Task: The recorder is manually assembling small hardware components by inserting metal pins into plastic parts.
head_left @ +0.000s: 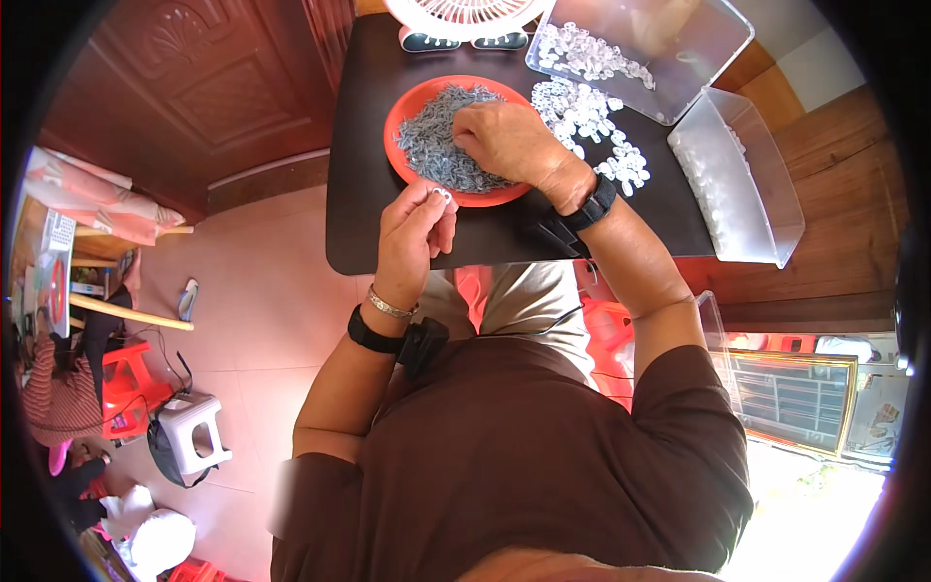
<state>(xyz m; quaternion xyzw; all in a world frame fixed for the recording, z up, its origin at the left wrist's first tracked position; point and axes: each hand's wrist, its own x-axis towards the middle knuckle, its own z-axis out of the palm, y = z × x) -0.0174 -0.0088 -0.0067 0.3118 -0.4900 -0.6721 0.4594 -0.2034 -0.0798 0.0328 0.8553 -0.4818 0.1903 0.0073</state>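
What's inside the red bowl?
The red bowl holds a heap of small grey pieces. The right hand covers part of them; what lies beneath it, and the bowl's bottom, can't be seen.

A carved, dark reddish door [242,92] borders the pink tiled floor [262,291].

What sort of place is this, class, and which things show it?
Probably a room in a home or small workshop: it has a carved door, a plastic stool, and a table bearing a bowl of grey parts.
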